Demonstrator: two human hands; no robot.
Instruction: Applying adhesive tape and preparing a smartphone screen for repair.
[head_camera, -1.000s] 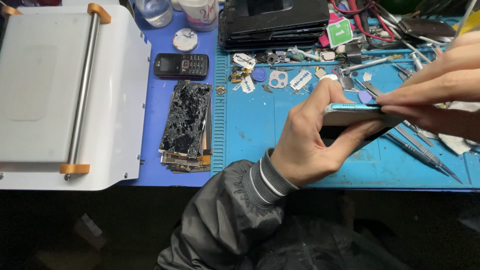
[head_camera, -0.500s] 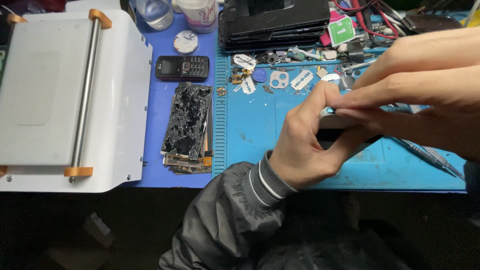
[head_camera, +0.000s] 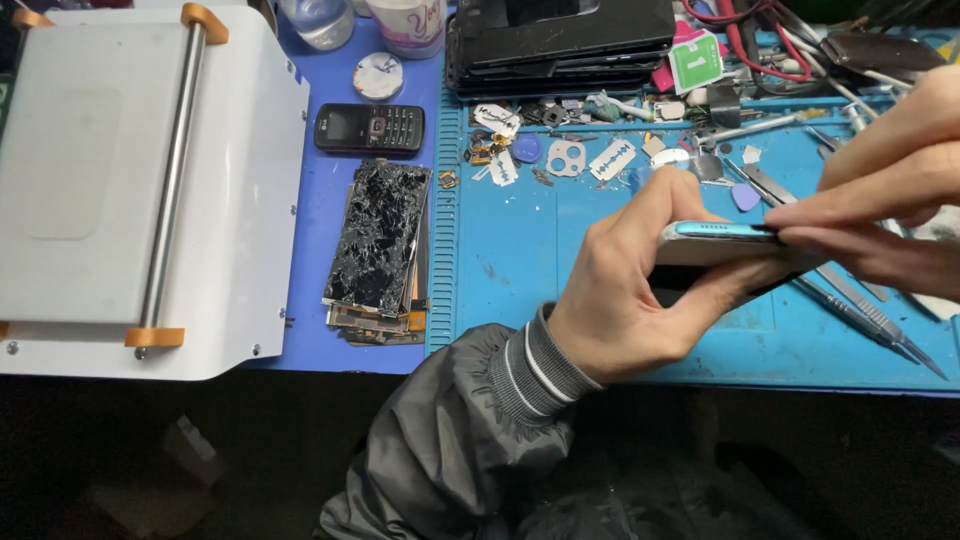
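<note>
My left hand (head_camera: 620, 300), in a grey jacket sleeve, grips a smartphone (head_camera: 715, 238) edge-on above the blue work mat (head_camera: 520, 260). The phone's light blue side faces up. My right hand (head_camera: 880, 200) comes in from the right, with thumb and forefinger pinched on the phone's right end. Whether a thin tool sits between those fingertips is hidden.
A white machine with a metal roller (head_camera: 150, 180) fills the left. Beside it lie a black keypad phone (head_camera: 370, 128) and a stack of shattered screens (head_camera: 378, 240). Razor blades and small parts (head_camera: 560, 155) litter the mat's top, under stacked black phones (head_camera: 560, 40). Tweezers (head_camera: 860, 310) lie at right.
My right hand has drawn back to the right along the phone's edge, uncovering its light blue side. My left hand keeps the same grip.
</note>
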